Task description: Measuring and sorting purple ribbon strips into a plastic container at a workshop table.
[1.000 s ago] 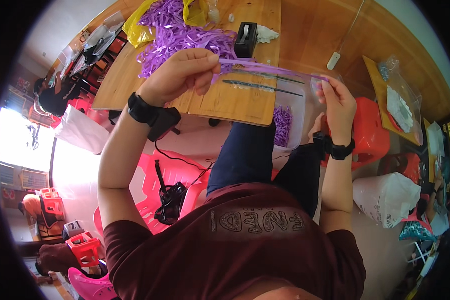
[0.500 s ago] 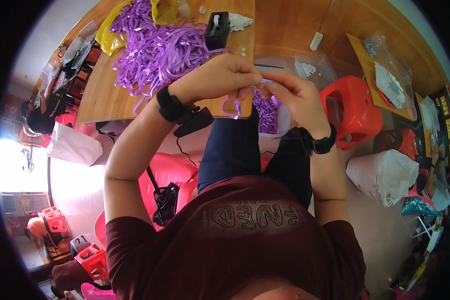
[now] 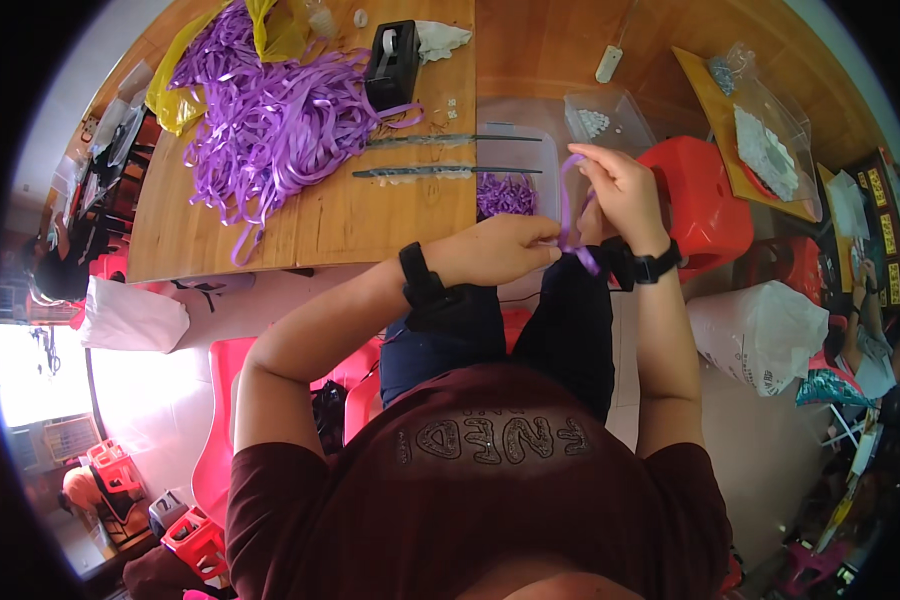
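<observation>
My left hand (image 3: 515, 248) pinches a thin purple ribbon (image 3: 567, 205) low down, over my lap and off the table's right edge. Higher and to the right, my right hand (image 3: 622, 195) is closed on the upper part of that ribbon with thumb and fingers. The ribbon bends in a narrow loop between the two, and a short end hangs below. Beyond my left hand, a translucent tub (image 3: 545, 165) holds purple ribbon pieces (image 3: 507, 193). Two dark thin rods (image 3: 510, 171) are taped to the table and jut over its edge toward the tub.
A large heap of purple ribbon (image 3: 270, 120) spills from a yellow bag (image 3: 175, 105) on the wooden table (image 3: 320, 235). Behind it stands a black tape dispenser (image 3: 390, 75). To the right are a clear box (image 3: 625, 115) with small white pieces and a red stool (image 3: 695, 205).
Both hands have come away from the table corner, the left lower and the right upward, and now stand apart with the ribbon between them. The two rods, earlier mostly hidden, show.
</observation>
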Motion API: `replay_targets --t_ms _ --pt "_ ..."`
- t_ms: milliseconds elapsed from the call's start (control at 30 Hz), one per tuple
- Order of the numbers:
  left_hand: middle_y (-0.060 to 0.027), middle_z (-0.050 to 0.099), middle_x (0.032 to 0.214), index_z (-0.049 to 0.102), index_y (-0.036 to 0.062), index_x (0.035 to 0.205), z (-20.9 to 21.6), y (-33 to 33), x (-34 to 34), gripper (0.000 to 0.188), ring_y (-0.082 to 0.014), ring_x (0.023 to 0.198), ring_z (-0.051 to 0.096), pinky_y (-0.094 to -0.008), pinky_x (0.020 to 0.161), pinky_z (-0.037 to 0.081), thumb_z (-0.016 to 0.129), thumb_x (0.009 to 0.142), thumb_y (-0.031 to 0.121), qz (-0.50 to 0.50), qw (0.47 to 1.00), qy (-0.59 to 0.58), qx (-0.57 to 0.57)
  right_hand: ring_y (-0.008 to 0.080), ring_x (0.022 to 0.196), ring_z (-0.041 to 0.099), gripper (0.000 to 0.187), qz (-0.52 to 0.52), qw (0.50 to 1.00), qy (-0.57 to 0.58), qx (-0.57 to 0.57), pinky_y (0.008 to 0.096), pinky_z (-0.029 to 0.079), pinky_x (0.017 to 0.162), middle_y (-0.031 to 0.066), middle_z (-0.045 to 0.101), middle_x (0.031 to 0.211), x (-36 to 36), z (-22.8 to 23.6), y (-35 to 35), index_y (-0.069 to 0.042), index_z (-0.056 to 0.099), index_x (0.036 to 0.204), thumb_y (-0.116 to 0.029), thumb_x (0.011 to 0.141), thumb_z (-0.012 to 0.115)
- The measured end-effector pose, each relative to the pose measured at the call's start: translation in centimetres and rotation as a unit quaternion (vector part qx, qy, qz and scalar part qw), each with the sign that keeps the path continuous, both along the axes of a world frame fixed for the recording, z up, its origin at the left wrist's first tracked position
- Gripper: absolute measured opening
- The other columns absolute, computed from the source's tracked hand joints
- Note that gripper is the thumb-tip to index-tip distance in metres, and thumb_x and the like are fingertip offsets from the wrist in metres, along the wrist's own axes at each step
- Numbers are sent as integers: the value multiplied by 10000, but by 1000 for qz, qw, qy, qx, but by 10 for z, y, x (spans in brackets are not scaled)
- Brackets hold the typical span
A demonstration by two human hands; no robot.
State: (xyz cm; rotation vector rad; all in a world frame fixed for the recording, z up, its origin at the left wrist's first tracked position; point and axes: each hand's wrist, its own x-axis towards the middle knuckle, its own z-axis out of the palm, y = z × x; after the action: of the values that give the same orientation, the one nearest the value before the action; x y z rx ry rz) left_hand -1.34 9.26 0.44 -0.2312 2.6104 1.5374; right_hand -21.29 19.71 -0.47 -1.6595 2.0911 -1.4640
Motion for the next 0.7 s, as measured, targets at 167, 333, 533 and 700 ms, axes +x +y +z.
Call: replay_targets --t_ms 167,333,533,700 --pt "-197 670 1076 599 37 1229 -3 -2 0 360 -353 997 646 -393 877 507 595 945 259 45 991 73 -99 184 947 676 234 99 995 5 12 269 516 836 97 716 1046 -22 -32 -48 -45 709 1130 -6 924 605" --pt "-168 698 1085 629 38 1236 26 -30 9 334 -278 998 681 -348 879 523 595 960 223 23 997 39 -60 115 991 645 249 131 971 -163 116 250 503 882 41 706 1077 -41 -37 -85 -17 697 1171 -7 965 558" --pt "-154 708 1057 640 38 1217 27 -91 -3 288 -261 995 679 -349 867 517 562 976 176 91 970 158 -162 143 1024 646 274 192 945 -235 120 281 512 931 59 693 1112 -25 -55 -119 2 664 1223 -19 988 524" --pt "-208 623 1248 559 81 1342 11 -103 -29 406 -378 1179 574 -441 983 466 510 939 109 29 956 67 -283 164 921 673 280 221 925 -305 56 295 539 837 83 707 1022 -18 -124 -114 -7 661 1196 -143 953 632"
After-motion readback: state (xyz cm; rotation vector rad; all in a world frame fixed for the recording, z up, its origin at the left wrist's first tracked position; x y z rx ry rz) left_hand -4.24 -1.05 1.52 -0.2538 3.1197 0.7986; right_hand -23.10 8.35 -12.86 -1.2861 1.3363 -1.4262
